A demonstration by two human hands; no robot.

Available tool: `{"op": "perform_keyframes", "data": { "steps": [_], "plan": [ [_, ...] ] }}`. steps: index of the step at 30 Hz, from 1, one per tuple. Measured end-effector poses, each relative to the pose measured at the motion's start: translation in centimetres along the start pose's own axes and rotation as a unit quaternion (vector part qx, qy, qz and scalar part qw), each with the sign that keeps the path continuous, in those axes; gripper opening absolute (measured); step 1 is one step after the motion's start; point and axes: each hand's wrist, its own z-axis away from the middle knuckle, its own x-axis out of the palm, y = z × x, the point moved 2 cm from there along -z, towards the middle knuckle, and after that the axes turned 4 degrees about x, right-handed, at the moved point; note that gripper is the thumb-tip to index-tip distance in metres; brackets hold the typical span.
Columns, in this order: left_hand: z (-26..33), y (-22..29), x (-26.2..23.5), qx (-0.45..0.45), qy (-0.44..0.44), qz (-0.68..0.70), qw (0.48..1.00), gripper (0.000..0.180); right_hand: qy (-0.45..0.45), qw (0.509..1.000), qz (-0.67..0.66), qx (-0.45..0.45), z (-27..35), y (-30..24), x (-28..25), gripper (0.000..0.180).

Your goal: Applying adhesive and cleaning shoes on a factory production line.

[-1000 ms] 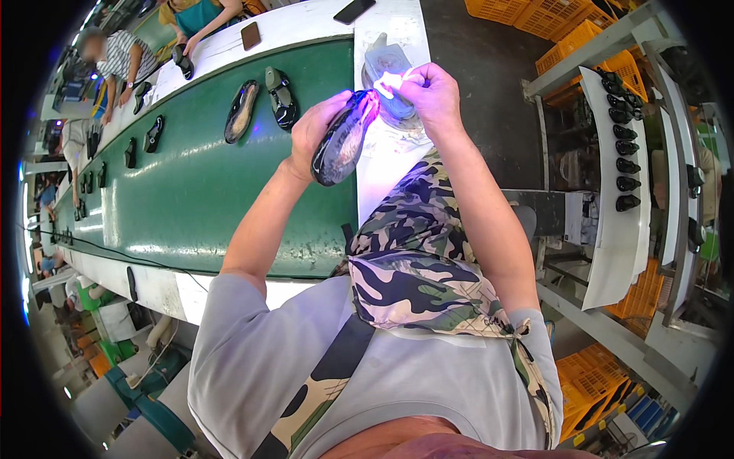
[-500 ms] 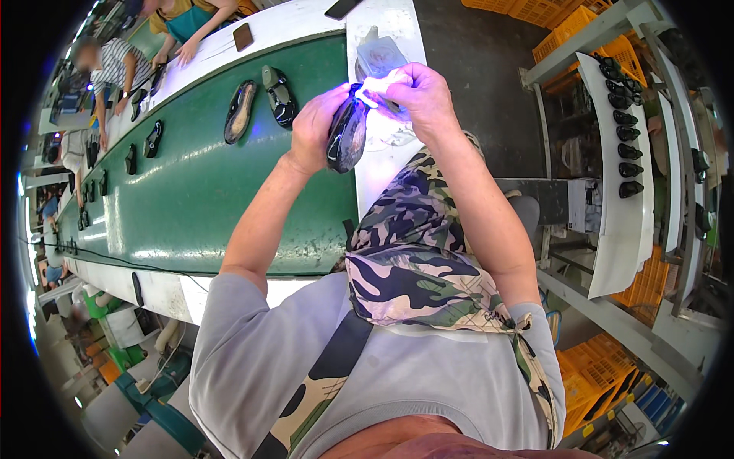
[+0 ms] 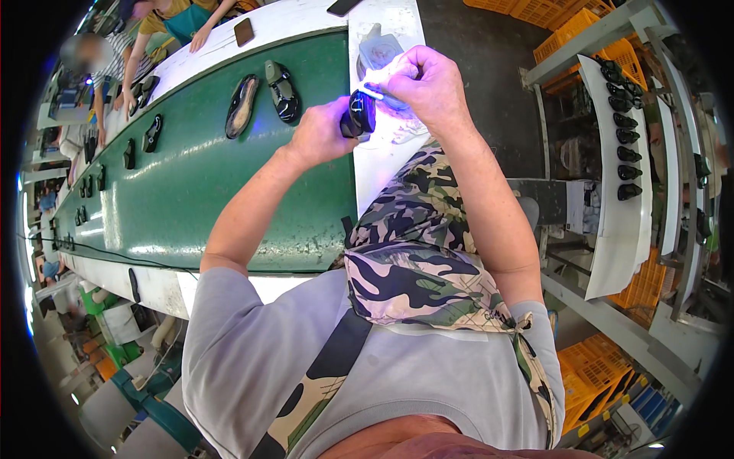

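Note:
My left hand [image 3: 321,132] is closed around a glossy black shoe [image 3: 362,113], turned so that only a short part of it shows. Pinched in my right hand [image 3: 433,86] is a white cloth [image 3: 380,77], held close above the shoe. Bright violet-blue light falls on the cloth, the shoe and the fingertips, washing out detail there. Whether the cloth touches the shoe I cannot tell. Behind them a translucent bluish container [image 3: 379,50] stands on the white table edge [image 3: 409,21]. To the left, two more shoes, one dark with a tan inside [image 3: 242,107] and one black [image 3: 284,97], lie on the green conveyor belt [image 3: 229,183].
Several dark shoes stand farther along the belt, where co-workers' hands [image 3: 201,37] are at work. A phone [image 3: 244,32] lies on the far white ledge. On the right, a rack shelf [image 3: 619,237] carries a row of black shoes, with orange crates [image 3: 592,375] below.
The shoe in my left hand has been turned from lengthwise to nearly end-on. My right hand has shifted slightly right and up with the cloth.

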Motion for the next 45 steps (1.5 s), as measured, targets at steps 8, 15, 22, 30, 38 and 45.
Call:
{"op": "perform_keyframes", "data": {
  "steps": [8,15,22,30,38,45],
  "plan": [
    [0.4,-1.0,-0.8,-0.087,-0.180,0.108,0.974,0.055,0.008,0.999,-0.019,-0.036,-0.6,1.3,0.5,0.012],
    [0.9,-2.0,-0.4,-0.175,-0.236,0.371,0.881,0.056,-0.045,0.996,-0.021,-0.077,-0.2,1.9,0.8,0.014],
    [1.0,-1.6,-0.1,-0.238,-0.221,0.524,0.788,0.054,-0.089,0.992,-0.083,-0.044,0.7,3.7,1.1,0.018],
    [0.8,-2.1,0.3,-0.242,-0.162,0.615,0.733,0.050,-0.128,0.975,-0.182,-0.002,2.2,5.7,1.1,0.020],
    [1.0,-2.7,1.2,-0.280,-0.135,0.633,0.709,0.046,-0.177,0.976,-0.125,0.035,3.1,5.3,-0.4,0.019],
    [1.5,-3.0,3.1,-0.303,-0.091,0.673,0.668,0.047,-0.171,0.978,-0.119,-0.008,4.2,5.9,-2.1,0.019]
  ]
}}
